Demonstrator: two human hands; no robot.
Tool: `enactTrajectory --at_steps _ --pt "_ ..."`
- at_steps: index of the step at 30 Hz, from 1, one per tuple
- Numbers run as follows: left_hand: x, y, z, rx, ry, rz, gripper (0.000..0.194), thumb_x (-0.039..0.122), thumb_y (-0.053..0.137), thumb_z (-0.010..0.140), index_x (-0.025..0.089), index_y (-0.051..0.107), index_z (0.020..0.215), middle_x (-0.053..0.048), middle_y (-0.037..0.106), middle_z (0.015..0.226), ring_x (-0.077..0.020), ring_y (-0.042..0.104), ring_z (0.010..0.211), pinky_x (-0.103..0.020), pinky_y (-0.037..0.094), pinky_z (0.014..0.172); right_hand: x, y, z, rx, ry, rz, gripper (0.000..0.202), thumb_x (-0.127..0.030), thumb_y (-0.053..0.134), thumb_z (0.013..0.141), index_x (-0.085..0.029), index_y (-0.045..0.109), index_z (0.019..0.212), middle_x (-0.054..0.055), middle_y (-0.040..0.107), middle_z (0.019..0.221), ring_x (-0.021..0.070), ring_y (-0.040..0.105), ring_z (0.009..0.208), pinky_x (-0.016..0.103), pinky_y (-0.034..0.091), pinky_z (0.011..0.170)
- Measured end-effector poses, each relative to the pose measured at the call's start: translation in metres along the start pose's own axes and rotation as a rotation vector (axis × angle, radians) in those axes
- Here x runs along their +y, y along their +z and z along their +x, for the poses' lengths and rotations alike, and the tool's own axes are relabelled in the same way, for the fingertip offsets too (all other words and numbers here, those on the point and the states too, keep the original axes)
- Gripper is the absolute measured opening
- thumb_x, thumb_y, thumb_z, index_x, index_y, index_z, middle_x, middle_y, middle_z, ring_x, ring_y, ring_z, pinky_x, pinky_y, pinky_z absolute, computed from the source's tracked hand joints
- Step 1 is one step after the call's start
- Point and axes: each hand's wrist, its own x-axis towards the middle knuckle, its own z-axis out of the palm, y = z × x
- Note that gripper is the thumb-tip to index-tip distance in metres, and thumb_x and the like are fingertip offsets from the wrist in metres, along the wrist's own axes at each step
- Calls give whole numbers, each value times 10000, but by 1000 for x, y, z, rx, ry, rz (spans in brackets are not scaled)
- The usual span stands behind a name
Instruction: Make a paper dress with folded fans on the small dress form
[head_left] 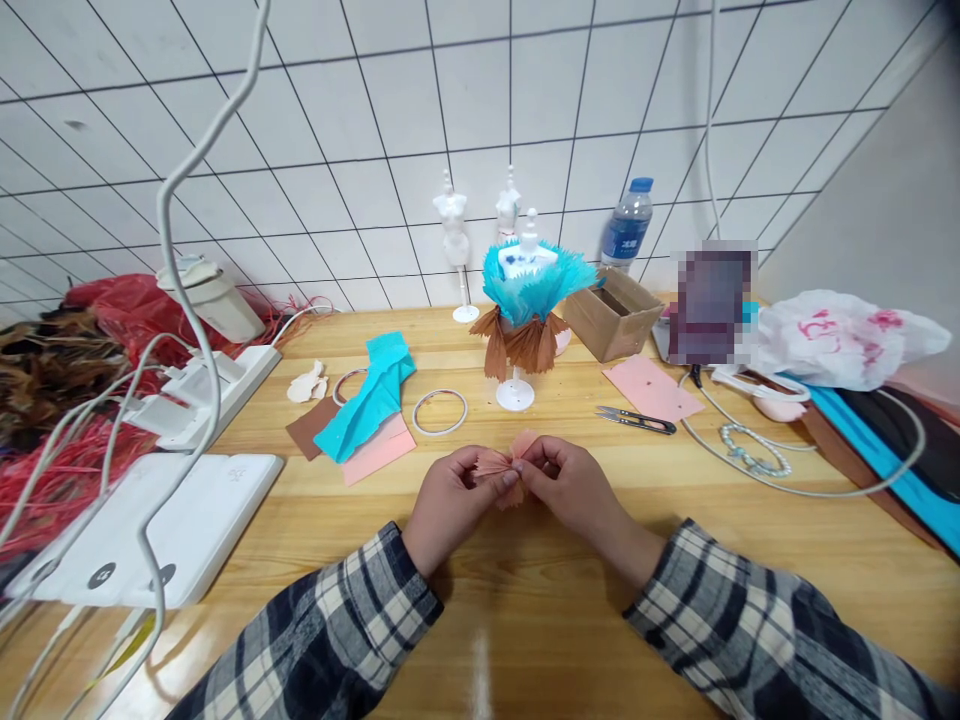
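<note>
Between my two hands, low over the table, is a piece of pleated pink paper (493, 464) with jagged edges. My left hand (459, 495) pinches its left part between thumb and fingers. The right part is pinched by my right hand (566, 485), and the thumbs nearly meet in the middle. Just beyond stands a small white mannequin (515, 395) dressed in a turquoise ruffled paper top (536, 278) and a brown pleated paper skirt (523, 342). A silver ring (440, 412) lies left of its base. Nearby, crumpled turquoise paper (367, 400) covers part of a pink sheet (379, 450).
Thread snips (637, 419) and a pink paper sheet (652, 388) lie to the right. Behind are a cardboard box (615, 318), a water bottle (628, 225) and a bare mannequin (454, 235). A power strip (217, 395), white device (150, 520) and hanging cable (214, 130) occupy the left.
</note>
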Motion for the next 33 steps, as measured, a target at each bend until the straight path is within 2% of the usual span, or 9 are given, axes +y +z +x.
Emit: enactTrajectory --at_steps 4,7,11,13,18,22,25,28,33 --pt "-3 -1 1 25 16 4 264 363 763 742 135 638 692 -14 638 670 -129 555 646 -256 441 653 -1 0 -1 -10 -12 41 228 -401 639 780 -175 636 750 8 650 669 123 558 565 247 443 533" --pt "-5 -1 1 -63 -4 -191 276 349 711 807 133 623 658 -14 618 650 -125 550 659 -258 444 689 -2 0 -1 -68 1 153 239 -409 661 779 -170 655 779 3 656 667 118 570 560 244 467 535" --pt "-5 -2 2 -126 -97 -502 210 295 716 812 133 641 702 6 603 616 -91 522 578 -228 431 631 -2 -2 -2 -166 -42 296 236 -371 699 767 -177 685 900 20 701 808 124 627 683 246 520 613" --pt "-5 -4 2 -142 -144 -568 174 270 734 795 127 659 729 -1 618 620 -87 527 565 -222 432 616 -1 -4 -2 -170 -66 313 241 -372 708 765 -183 694 913 28 707 847 127 636 715 246 527 620" --pt "-3 -7 1 -207 -198 -671 134 248 740 789 122 704 817 -39 685 738 -109 598 662 -215 461 635 1 -6 0 -153 -29 337 292 -439 737 725 -176 681 838 16 679 749 123 616 661 247 523 584" --pt "-2 -5 0 -274 -222 -697 159 269 736 788 119 719 840 -45 680 707 -116 600 636 -224 472 635 3 -6 1 -178 6 348 316 -472 727 727 -180 631 796 9 659 750 137 620 687 264 527 601" --pt "-2 -4 -1 -281 -239 -678 171 289 736 787 123 716 823 -31 635 629 -120 573 593 -231 464 606 3 -6 0 -197 -81 353 364 -453 739 730 -198 629 964 41 684 948 181 644 899 302 536 741" --pt "-5 -3 -1 -252 -232 -645 155 273 717 815 122 709 850 -36 639 679 -117 571 621 -239 469 647 1 -6 -2 -267 -175 379 446 -449 736 749 -211 610 1104 61 671 1092 207 624 1031 326 516 839" --pt "-8 1 -2 -194 -238 -619 157 257 737 804 110 700 847 -32 649 701 -97 565 600 -212 445 597 0 -2 -2 -172 -124 364 316 -438 751 742 -189 639 900 25 701 870 170 657 814 303 527 756"
